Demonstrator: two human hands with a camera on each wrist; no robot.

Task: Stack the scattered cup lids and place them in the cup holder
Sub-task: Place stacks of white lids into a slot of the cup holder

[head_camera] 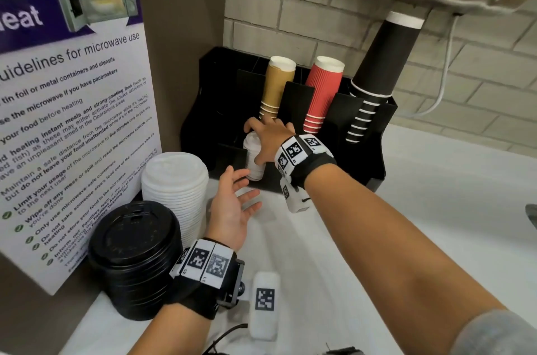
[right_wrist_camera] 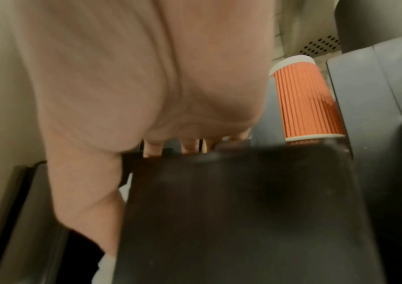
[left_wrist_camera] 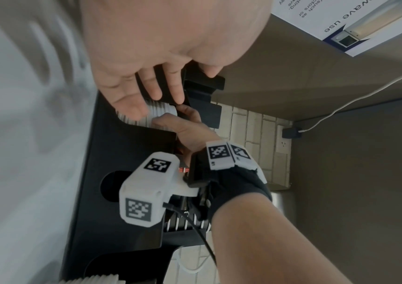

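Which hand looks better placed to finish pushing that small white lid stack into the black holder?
The right hand, probably. It already grips the small lid stack from above, at the holder slot. The left hand is open just below, holding nothing, so it could only steady the stack.

The cup holder [head_camera: 374, 151] stands at the back of the counter [head_camera: 406, 209], against the brick wall [head_camera: 319, 11]; in it, left to right, three cup stacks [head_camera: 324, 93] lean forward; a small stack of lids [head_camera: 253, 157] sits in its front left slot, under the right hand [head_camera: 271, 139]; the left hand [head_camera: 232, 209] hovers just before it; further left stand two lid stacks [head_camera: 174, 189], one behind the other, before the microwave poster [head_camera: 72, 122].
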